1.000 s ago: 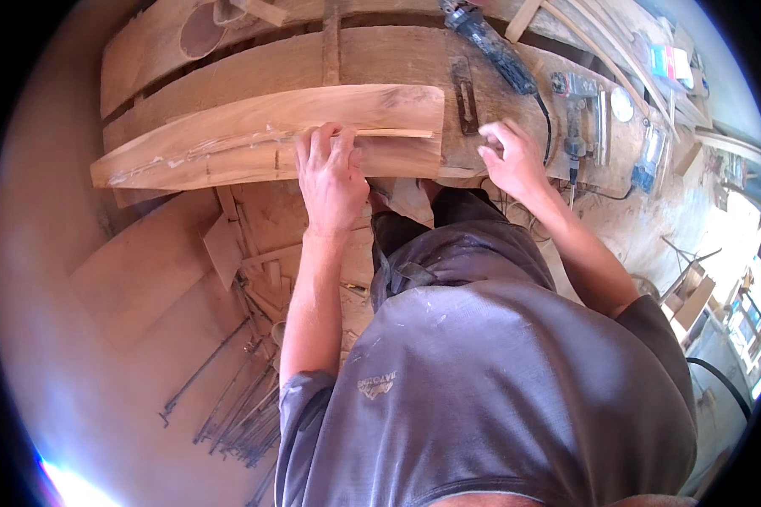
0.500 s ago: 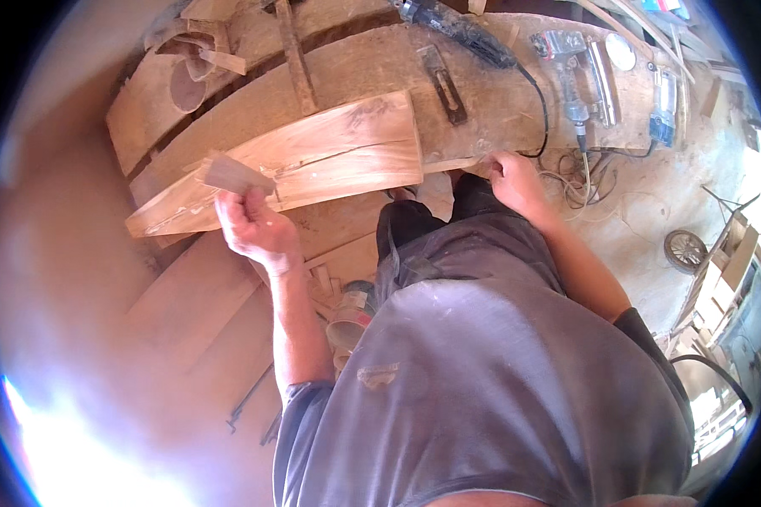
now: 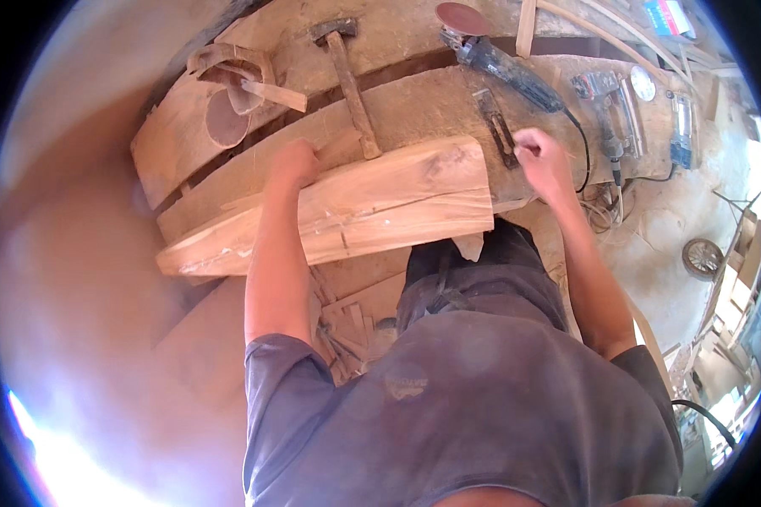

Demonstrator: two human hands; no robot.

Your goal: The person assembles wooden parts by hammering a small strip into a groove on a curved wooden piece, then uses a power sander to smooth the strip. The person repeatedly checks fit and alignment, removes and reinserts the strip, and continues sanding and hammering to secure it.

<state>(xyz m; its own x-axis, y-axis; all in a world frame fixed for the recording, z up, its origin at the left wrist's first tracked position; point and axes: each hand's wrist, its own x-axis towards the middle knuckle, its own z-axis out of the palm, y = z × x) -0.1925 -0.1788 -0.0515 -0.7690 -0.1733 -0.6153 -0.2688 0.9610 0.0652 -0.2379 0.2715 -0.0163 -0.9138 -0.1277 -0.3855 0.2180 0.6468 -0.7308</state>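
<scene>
A pale board (image 3: 397,198) with a dark crack along it lies across the front of the workbench (image 3: 406,101), tapering to the left. My left hand (image 3: 296,165) reaches over its far edge, closed on a small flat piece of wood (image 3: 338,147) that lies low over the bench. My right hand (image 3: 543,160) is beyond the board's right end, beside a slotted dark metal tool (image 3: 496,127). Its fingers are curled together; whether anything is in them I cannot make out. A hammer (image 3: 347,89) lies with its handle end near the board's far edge.
An angle grinder (image 3: 511,76) with a brown sanding disc (image 3: 463,19) lies at the back. Another power tool (image 3: 604,106) and cables are to the right. A round sanding disc (image 3: 227,118) and wood pieces sit back left. Offcuts (image 3: 347,334) lie below the bench.
My left hand, with the wood piece, has gone from the board's near side to beyond its far edge. My right hand has risen from the bench's front edge to beside the slotted tool.
</scene>
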